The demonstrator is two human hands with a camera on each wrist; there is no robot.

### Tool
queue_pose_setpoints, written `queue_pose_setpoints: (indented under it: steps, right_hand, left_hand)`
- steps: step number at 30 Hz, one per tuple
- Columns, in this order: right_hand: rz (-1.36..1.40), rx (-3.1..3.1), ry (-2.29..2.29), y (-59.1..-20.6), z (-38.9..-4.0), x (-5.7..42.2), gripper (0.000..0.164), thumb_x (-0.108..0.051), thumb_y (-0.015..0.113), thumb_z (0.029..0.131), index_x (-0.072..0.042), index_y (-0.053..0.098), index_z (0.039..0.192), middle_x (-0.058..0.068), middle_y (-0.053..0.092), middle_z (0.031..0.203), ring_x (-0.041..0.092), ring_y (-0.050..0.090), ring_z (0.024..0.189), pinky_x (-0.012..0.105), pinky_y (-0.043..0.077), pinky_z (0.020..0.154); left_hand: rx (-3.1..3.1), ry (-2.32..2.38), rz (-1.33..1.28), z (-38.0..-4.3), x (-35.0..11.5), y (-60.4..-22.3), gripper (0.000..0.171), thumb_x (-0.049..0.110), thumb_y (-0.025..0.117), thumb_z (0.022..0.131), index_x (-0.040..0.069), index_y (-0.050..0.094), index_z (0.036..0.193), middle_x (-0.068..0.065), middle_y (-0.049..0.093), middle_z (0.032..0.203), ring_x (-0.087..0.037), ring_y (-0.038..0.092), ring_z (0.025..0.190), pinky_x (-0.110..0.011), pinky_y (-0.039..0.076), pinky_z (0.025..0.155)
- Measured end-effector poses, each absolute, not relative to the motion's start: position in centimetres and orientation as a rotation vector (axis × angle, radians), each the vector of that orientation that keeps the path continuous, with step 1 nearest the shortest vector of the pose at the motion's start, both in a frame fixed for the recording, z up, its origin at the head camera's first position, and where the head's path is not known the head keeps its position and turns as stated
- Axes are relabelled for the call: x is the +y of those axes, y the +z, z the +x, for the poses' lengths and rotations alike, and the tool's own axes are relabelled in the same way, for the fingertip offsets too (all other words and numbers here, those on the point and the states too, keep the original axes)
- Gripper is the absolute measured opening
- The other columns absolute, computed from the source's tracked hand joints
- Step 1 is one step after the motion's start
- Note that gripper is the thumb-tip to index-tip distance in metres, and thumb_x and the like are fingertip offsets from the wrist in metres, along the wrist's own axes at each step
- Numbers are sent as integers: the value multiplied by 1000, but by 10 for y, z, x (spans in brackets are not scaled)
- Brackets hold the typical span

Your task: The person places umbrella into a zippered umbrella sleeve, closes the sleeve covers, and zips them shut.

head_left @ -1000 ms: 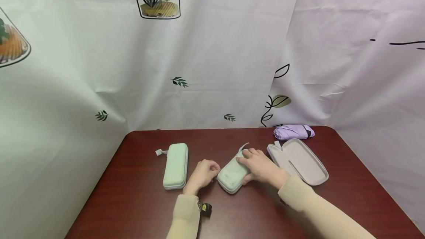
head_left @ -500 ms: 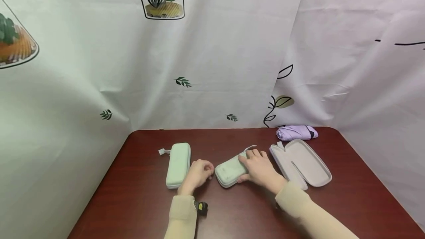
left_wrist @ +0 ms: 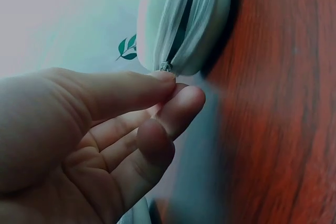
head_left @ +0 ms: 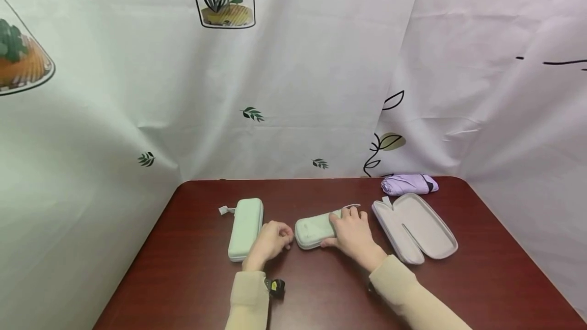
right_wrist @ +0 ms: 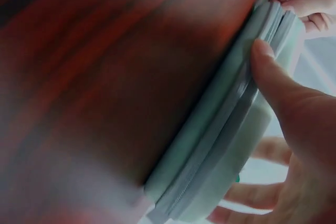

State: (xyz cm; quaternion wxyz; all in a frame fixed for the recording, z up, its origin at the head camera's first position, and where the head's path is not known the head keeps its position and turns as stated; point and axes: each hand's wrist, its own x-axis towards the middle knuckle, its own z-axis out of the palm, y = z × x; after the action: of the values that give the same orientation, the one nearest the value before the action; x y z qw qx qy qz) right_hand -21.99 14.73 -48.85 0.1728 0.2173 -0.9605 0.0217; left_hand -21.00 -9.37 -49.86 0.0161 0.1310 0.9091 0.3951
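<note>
A pale green zip case lies on the table between my hands, turned nearly sideways. My left hand is at its left end, thumb and forefinger pinching the zipper pull; the metal slider shows just past the thumb. Beyond the slider the zipper tapes stand apart with a dark gap. My right hand grips the other end of the case. Its thumb lies along the zipper side, and the fingers reach over the far side.
Left of my left hand lies another pale green case, closed. To the right, a case with a light grey lining lies spread open. A folded lilac umbrella is behind it, near the table's back edge by the fabric backdrop.
The middle case has swung from a slant to nearly sideways, its left end moving away from the person. My right hand turned with it, and the left hand stayed by that end.
</note>
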Motion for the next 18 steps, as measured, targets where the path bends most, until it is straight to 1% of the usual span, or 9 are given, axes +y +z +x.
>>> queue_pose_setpoints:
  steps: [3, 6, 11, 14, 18]
  right_hand:
    - [555, -2731, 101, -489, -221, 141, 71, -67, 78, 56, -12, 65, 99, 19, 58, 94, 40, 49, 92, 51, 36, 70]
    - [515, -2726, 131, -489, -222, 136, 72, -67, 79, 55, -11, 65, 98, 18, 56, 91, 40, 49, 93, 52, 36, 71]
    - [462, -2719, 165, -490, -226, 132, 76, -69, 80, 50, -10, 64, 95, 15, 50, 85, 36, 48, 88, 49, 38, 65]
    - [398, -2740, 181, -491, -228, 129, 78, -69, 80, 46, -10, 62, 94, 16, 48, 86, 37, 47, 88, 50, 39, 64]
    - [307, -2777, 217, -493, -229, 123, 81, -68, 82, 46, -9, 61, 97, 18, 47, 90, 39, 45, 89, 52, 39, 69]
  left_hand:
    - [2803, 1260, 397, -209, -95, -497, 13, -3, 64, 86, 5, 68, 78, 0, 64, 61, -10, 59, 57, -25, 45, 59]
    - [2811, 1259, 390, -209, -95, -495, 14, -4, 63, 86, 6, 68, 77, 1, 64, 61, -9, 59, 57, -25, 45, 59]
    - [2835, 1228, 379, -210, -94, -494, 15, -4, 63, 84, 7, 68, 75, 1, 63, 59, -7, 55, 55, -25, 43, 58]
    - [2822, 1235, 389, -209, -92, -492, 14, -6, 63, 82, 5, 68, 75, 0, 62, 58, -8, 55, 54, -25, 43, 56]
    - [2778, 1261, 393, -207, -91, -490, 13, -5, 63, 83, 5, 68, 76, -1, 63, 59, -12, 59, 55, -25, 44, 54]
